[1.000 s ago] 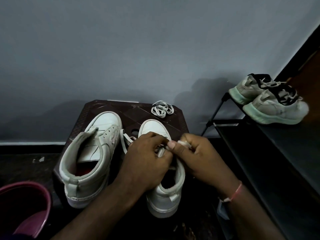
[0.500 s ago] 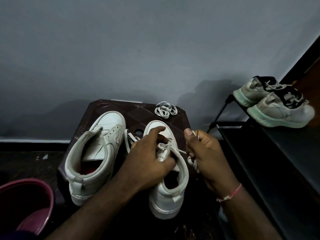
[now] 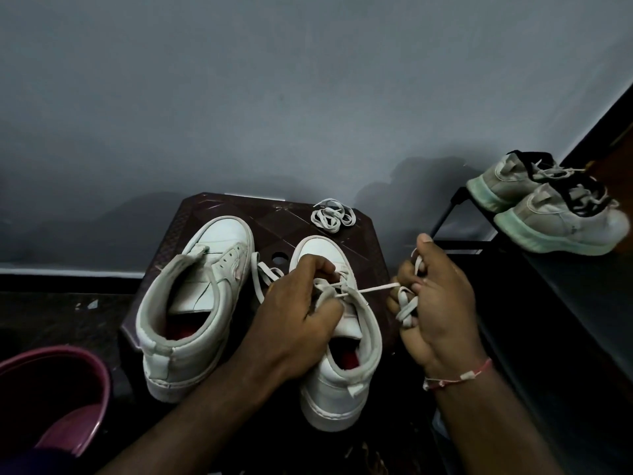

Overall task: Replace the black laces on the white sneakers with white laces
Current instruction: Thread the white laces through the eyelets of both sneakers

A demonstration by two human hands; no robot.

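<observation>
Two white high-top sneakers stand on a dark brown stool (image 3: 359, 231). The left sneaker (image 3: 191, 303) has bare eyelets and no lace. My left hand (image 3: 301, 303) presses down on the tongue and eyelets of the right sneaker (image 3: 342, 378). A white lace (image 3: 376, 289) runs taut from that sneaker's eyelets to my right hand (image 3: 435, 303), which grips its bunched free end to the right of the shoe. Another loop of the same lace hangs at the sneaker's left side. A second coiled white lace (image 3: 330, 216) lies at the stool's far edge.
A pair of grey-white trainers (image 3: 548, 214) with black tongues sits on a black shoe rack (image 3: 565, 337) at the right. A maroon plastic tub (image 3: 58, 399) stands at the lower left. A grey wall rises behind the stool.
My right hand has drawn the lace out to the right, away from the sneaker, until it is taut. My left hand has stayed on the right sneaker.
</observation>
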